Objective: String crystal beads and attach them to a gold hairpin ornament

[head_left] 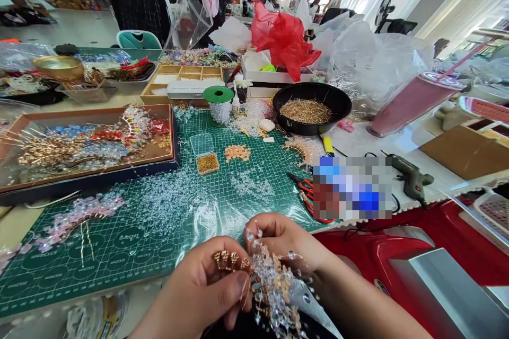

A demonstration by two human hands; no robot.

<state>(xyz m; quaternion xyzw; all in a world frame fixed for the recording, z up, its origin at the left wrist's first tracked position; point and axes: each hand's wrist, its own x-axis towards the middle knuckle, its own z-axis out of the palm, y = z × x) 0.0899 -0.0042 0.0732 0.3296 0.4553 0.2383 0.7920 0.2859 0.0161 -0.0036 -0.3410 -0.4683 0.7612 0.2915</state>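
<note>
My left hand (pixel 210 286) is closed, thumb against fingers, on the gold wire base of a beaded hair ornament (pixel 274 286). Clear crystal beads and peach flower-like pieces hang from it toward my lap. My right hand (pixel 278 238) is closed at the ornament's upper side, its fingertips pinched around clear beads on thin wire. Ahead of both hands, loose clear beads (pixel 250 183) lie on the green cutting mat (pixel 131 259). Peach pieces (pixel 237 153) sit in a small heap beside a little box of gold beads (pixel 207 163). A pink beaded ornament (pixel 79 217) rests at the left.
A tray of beaded ornaments (pixel 95 143) stands at the left. A black bowl of gold pins (pixel 312 108), a wire spool (pixel 218 103) and a tilted pink drink cup (pixel 413 103) stand behind. Red-handled pliers (pixel 306 190) and a glue gun (pixel 411 175) lie at the right.
</note>
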